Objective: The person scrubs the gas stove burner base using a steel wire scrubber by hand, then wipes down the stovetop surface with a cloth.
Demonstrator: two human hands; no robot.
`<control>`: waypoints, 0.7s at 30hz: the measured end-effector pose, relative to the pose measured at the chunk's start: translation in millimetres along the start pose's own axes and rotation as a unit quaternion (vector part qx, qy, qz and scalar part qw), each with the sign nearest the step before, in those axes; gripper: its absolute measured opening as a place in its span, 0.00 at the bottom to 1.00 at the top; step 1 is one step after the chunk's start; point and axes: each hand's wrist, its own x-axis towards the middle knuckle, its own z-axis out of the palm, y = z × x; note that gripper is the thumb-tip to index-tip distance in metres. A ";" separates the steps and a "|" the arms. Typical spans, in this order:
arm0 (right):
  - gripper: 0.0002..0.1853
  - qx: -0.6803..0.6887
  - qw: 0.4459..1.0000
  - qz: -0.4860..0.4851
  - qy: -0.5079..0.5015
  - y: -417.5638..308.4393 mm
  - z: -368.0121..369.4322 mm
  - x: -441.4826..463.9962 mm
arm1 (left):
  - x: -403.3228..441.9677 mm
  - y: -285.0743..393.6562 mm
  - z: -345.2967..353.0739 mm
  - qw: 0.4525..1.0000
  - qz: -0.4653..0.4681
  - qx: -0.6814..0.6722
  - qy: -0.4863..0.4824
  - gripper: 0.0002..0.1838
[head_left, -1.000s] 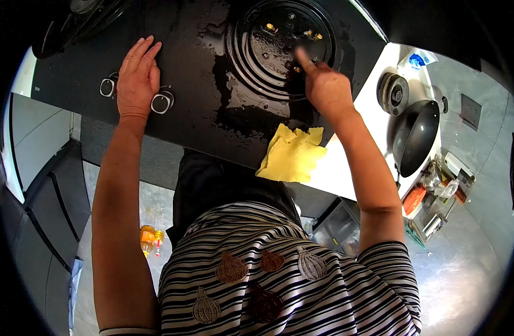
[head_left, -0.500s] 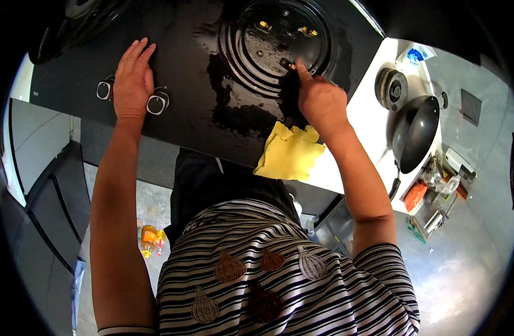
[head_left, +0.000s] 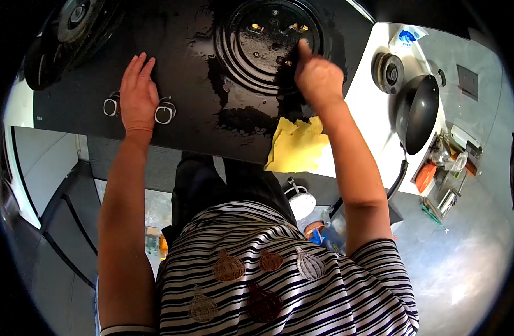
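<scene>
My left hand (head_left: 139, 103) lies flat on the black cooktop (head_left: 181, 61), fingers stretched out, between two control knobs, the left knob (head_left: 110, 107) and the right knob (head_left: 165, 113). Over the right side of the round, wet burner recess (head_left: 237, 71) is my right hand (head_left: 321, 81), its index finger extended and the others curled. No object shows in it; motion blurs it slightly. Small brass-coloured burner fittings (head_left: 257, 27) stand inside the recess. Just below the right hand, a yellow cloth (head_left: 293, 147) lies across the cooktop's front right corner, partly on the white counter.
A removed burner part (head_left: 389, 73) and a black wok (head_left: 419, 115) sit on the white counter (head_left: 374, 120) at right. Another burner (head_left: 77, 17) is at the upper left. Below the counter edge are a white lid-like object (head_left: 302, 206) and several other items.
My right index finger has moved up and slightly right from the recess's lower edge. My left hand stays on the cooktop. The camera view has shifted a little.
</scene>
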 end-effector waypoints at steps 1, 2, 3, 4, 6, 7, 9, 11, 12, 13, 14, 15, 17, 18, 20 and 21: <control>0.23 0.005 0.999 0.035 -0.021 3.5 -0.9 12.1 | 0.3 -0.1 -0.6 1.000 0.004 0.000 0.000 0.24; 0.23 0.053 0.997 0.053 -0.012 10.1 -3.3 16.3 | 0.4 0.6 -1.0 1.000 0.001 0.006 -0.003 0.24; 0.23 0.053 0.997 0.057 -0.012 10.9 -3.0 13.3 | 0.4 1.2 -0.6 1.000 -0.003 0.011 -0.007 0.24; 0.24 0.048 0.995 0.075 -0.036 10.8 -2.7 8.9 | 1.2 1.6 0.0 1.000 0.001 0.008 -0.007 0.24; 0.25 0.034 0.993 0.083 -0.078 3.1 -7.6 -9.6 | 2.4 1.5 1.0 1.000 0.004 0.020 0.021 0.22; 0.26 0.037 0.989 0.096 -0.110 -8.4 -16.6 -18.4 | 3.1 0.8 1.3 1.000 0.005 0.019 0.023 0.22; 0.27 0.046 0.991 0.068 -0.101 -21.2 -21.4 -36.1 | 2.4 1.7 2.1 0.999 0.006 0.040 0.019 0.22; 0.26 0.035 0.990 0.076 -0.110 -21.3 -21.5 -34.6 | 1.1 2.5 1.8 0.999 0.007 0.036 0.020 0.21; 0.26 0.045 0.989 0.112 -0.087 -16.8 -19.0 -27.6 | 1.9 2.3 0.9 0.999 0.009 0.035 0.024 0.21; 0.26 0.057 0.986 0.146 -0.062 -13.9 -16.7 -22.8 | 2.1 2.0 1.0 0.999 0.012 0.036 0.024 0.21; 0.25 0.045 0.984 0.153 -0.078 -10.4 -14.8 -19.8 | 2.3 2.2 1.6 0.999 0.007 0.036 0.021 0.21; 0.25 0.047 0.984 0.156 -0.079 -12.2 -13.3 -20.6 | 2.7 1.9 2.1 0.999 0.002 0.035 0.016 0.21; 0.28 0.014 0.987 0.119 -0.102 -14.3 -11.5 -27.2 | 3.1 1.3 2.4 0.999 0.008 0.034 0.018 0.21; 0.29 0.019 0.991 0.086 -0.104 -21.0 -17.4 -33.8 | 3.2 1.3 3.0 0.999 0.011 0.033 0.022 0.21; 0.29 0.018 0.991 0.077 -0.112 -31.3 -18.8 -39.1 | 3.6 -0.4 3.2 1.000 0.013 0.018 0.010 0.22; 0.29 0.022 0.987 0.098 -0.128 -33.9 -21.2 -36.9 | 3.2 -2.0 2.5 1.000 0.013 0.005 -0.002 0.23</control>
